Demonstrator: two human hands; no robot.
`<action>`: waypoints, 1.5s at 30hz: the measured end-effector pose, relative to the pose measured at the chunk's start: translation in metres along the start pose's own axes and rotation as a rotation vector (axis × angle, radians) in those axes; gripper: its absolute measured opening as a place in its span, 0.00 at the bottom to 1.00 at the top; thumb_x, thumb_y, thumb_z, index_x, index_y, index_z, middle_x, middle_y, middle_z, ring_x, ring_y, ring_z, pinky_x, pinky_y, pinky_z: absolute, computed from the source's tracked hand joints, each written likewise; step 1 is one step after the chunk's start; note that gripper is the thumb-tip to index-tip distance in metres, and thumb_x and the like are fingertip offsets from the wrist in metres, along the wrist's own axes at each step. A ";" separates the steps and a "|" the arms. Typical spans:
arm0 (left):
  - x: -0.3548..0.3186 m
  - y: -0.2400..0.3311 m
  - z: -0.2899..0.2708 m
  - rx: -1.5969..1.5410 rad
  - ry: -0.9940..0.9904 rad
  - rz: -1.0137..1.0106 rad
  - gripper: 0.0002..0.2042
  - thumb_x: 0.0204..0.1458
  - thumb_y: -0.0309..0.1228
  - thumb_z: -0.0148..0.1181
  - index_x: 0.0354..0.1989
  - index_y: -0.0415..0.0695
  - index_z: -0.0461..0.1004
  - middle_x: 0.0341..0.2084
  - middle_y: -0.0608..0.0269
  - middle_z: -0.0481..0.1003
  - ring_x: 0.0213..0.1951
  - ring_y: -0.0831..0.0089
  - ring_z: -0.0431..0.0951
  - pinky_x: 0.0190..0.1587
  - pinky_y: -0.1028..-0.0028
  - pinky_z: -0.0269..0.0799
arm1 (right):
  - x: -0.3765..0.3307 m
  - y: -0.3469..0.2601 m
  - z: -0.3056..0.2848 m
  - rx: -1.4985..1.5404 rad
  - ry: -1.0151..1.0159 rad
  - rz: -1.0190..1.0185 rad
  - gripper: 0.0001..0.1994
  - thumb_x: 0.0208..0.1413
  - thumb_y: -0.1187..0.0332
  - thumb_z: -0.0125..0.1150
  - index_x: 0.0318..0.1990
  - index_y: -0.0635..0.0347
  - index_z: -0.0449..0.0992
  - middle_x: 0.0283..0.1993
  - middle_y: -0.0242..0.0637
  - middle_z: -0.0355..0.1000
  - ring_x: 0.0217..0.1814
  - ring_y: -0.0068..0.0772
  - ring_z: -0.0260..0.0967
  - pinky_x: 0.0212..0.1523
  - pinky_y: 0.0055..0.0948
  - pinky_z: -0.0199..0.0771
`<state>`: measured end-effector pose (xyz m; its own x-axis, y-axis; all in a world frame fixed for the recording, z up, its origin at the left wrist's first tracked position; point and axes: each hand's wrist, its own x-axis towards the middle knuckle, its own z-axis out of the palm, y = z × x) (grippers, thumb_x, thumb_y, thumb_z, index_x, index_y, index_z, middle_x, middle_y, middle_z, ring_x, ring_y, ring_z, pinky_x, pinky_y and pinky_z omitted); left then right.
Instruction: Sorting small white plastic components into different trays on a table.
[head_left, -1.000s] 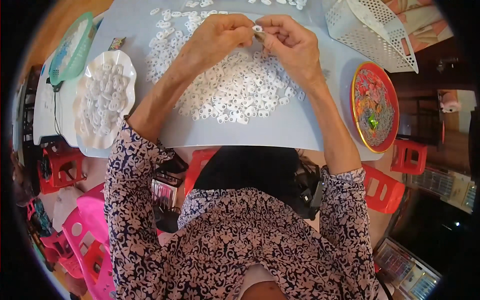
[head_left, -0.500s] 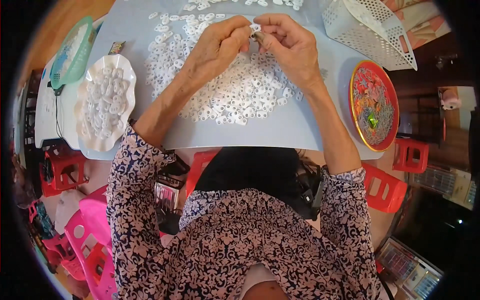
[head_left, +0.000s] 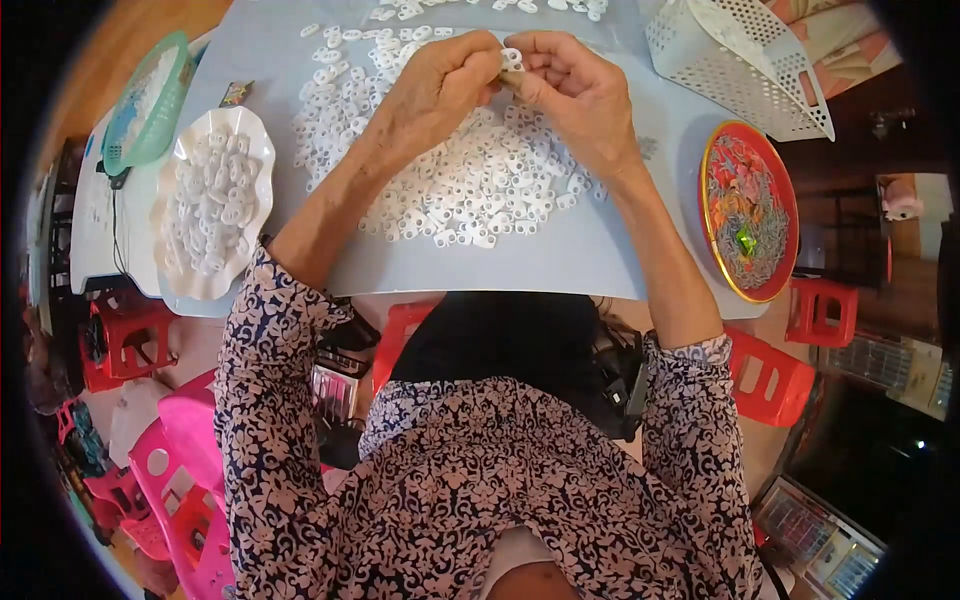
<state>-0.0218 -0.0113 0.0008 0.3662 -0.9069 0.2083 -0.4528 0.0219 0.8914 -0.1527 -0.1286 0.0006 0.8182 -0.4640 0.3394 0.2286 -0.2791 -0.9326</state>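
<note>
Both my hands meet over the far part of a pile of small white plastic pieces with round holes (head_left: 480, 200). One such white plastic piece (head_left: 512, 57) shows between my fingertips. My left hand (head_left: 445, 85) is closed at the fingers, pinching on the piece's left side. My right hand (head_left: 578, 95) grips the piece from the right with thumb and forefinger, its other fingers curled. The thumb covers the lower part of the piece, and whether a second small part is in the fingers cannot be made out. The pile spreads over the pale grey-blue table (head_left: 480, 272) beneath my wrists.
A scalloped white dish (head_left: 264, 185) of similar pieces stands left, beside a small wrapper (head_left: 236, 93). Farther left is a green basket (head_left: 150, 152). At right are a red gold-rimmed tray (head_left: 788, 190) of small grey and coloured parts and a white perforated basket (head_left: 715, 85). Red stools (head_left: 772, 375) flank the table.
The piece has turned slightly between my fingertips, and my right thumb has shifted a little lower and flatter against it. Both arms stay almost in place.
</note>
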 end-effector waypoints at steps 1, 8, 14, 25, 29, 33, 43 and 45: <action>0.000 0.000 0.000 0.000 0.001 0.001 0.12 0.59 0.33 0.43 0.32 0.38 0.69 0.18 0.67 0.66 0.26 0.79 0.66 0.31 0.77 0.64 | 0.000 0.001 -0.001 -0.001 0.000 -0.001 0.11 0.52 0.78 0.57 0.44 0.66 0.72 0.30 0.30 0.71 0.29 0.17 0.68 0.33 0.17 0.71; -0.001 0.000 0.007 -0.087 0.069 0.037 0.13 0.57 0.33 0.41 0.25 0.39 0.65 0.16 0.65 0.64 0.22 0.78 0.64 0.25 0.75 0.62 | 0.001 0.013 -0.003 -0.196 -0.005 -0.134 0.14 0.45 0.74 0.66 0.41 0.62 0.75 0.29 0.29 0.71 0.29 0.17 0.69 0.31 0.18 0.72; -0.004 0.004 0.005 -0.007 0.040 -0.034 0.12 0.58 0.35 0.41 0.30 0.39 0.66 0.19 0.65 0.64 0.25 0.78 0.64 0.30 0.77 0.62 | 0.002 0.006 -0.002 -0.419 0.013 -0.299 0.13 0.44 0.74 0.67 0.39 0.61 0.75 0.26 0.31 0.72 0.27 0.21 0.71 0.30 0.20 0.73; -0.005 0.003 0.010 0.050 0.134 0.074 0.12 0.56 0.33 0.40 0.28 0.37 0.65 0.16 0.56 0.63 0.19 0.71 0.64 0.26 0.69 0.64 | 0.000 0.003 0.001 -0.471 0.031 -0.308 0.12 0.44 0.72 0.67 0.37 0.61 0.73 0.25 0.34 0.72 0.26 0.27 0.73 0.28 0.23 0.73; -0.005 0.007 0.008 -0.003 0.056 0.009 0.12 0.57 0.35 0.40 0.28 0.38 0.63 0.18 0.65 0.61 0.25 0.78 0.63 0.30 0.75 0.61 | -0.001 -0.002 0.000 -0.519 0.035 -0.345 0.11 0.44 0.72 0.67 0.35 0.61 0.73 0.24 0.35 0.73 0.25 0.27 0.73 0.27 0.23 0.73; -0.006 0.009 0.010 -0.091 0.039 -0.042 0.12 0.57 0.34 0.40 0.27 0.39 0.63 0.20 0.65 0.62 0.25 0.78 0.63 0.32 0.77 0.64 | -0.001 -0.005 0.000 -0.542 0.029 -0.417 0.10 0.46 0.72 0.67 0.34 0.62 0.73 0.25 0.36 0.74 0.25 0.26 0.73 0.27 0.23 0.73; -0.006 0.004 0.007 -0.095 0.006 -0.040 0.12 0.58 0.34 0.39 0.27 0.39 0.62 0.21 0.66 0.62 0.27 0.79 0.64 0.34 0.77 0.66 | 0.000 -0.002 -0.002 -0.385 -0.026 -0.284 0.09 0.45 0.73 0.67 0.34 0.63 0.74 0.27 0.37 0.75 0.26 0.26 0.73 0.29 0.21 0.73; -0.005 0.003 0.008 -0.079 -0.002 -0.050 0.12 0.58 0.34 0.39 0.26 0.39 0.62 0.21 0.66 0.61 0.26 0.79 0.63 0.34 0.77 0.66 | 0.002 0.001 -0.003 -0.441 -0.021 -0.337 0.09 0.44 0.74 0.67 0.34 0.64 0.73 0.27 0.37 0.75 0.26 0.27 0.73 0.29 0.23 0.73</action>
<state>-0.0311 -0.0105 -0.0007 0.3847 -0.9087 0.1621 -0.3687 0.0097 0.9295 -0.1525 -0.1320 0.0003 0.7493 -0.2728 0.6035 0.2407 -0.7367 -0.6319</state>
